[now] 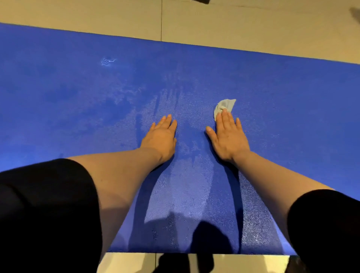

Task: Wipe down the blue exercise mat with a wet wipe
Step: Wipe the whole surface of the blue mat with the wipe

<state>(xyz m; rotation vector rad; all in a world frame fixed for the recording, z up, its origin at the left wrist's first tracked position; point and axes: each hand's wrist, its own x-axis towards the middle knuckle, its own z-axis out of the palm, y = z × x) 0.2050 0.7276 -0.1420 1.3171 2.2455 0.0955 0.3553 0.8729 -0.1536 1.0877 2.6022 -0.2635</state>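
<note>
The blue exercise mat (78, 101) stretches across the whole view on a tiled floor. A crumpled pale grey wet wipe (226, 105) lies on it right of centre. My right hand (227, 136) lies flat with straight fingers, its fingertips pressing the near part of the wipe onto the mat. My left hand (161, 138) rests flat on the bare mat, fingers straight, a short way left of the right hand. Damp shiny streaks show between and below my hands.
Beige floor tiles (233, 25) lie beyond the mat's far edge, and a strip of floor (126, 263) shows at its near edge. A small scuffed mark (107, 62) sits on the mat at the far left. Something dark (200, 1) sits at the top edge.
</note>
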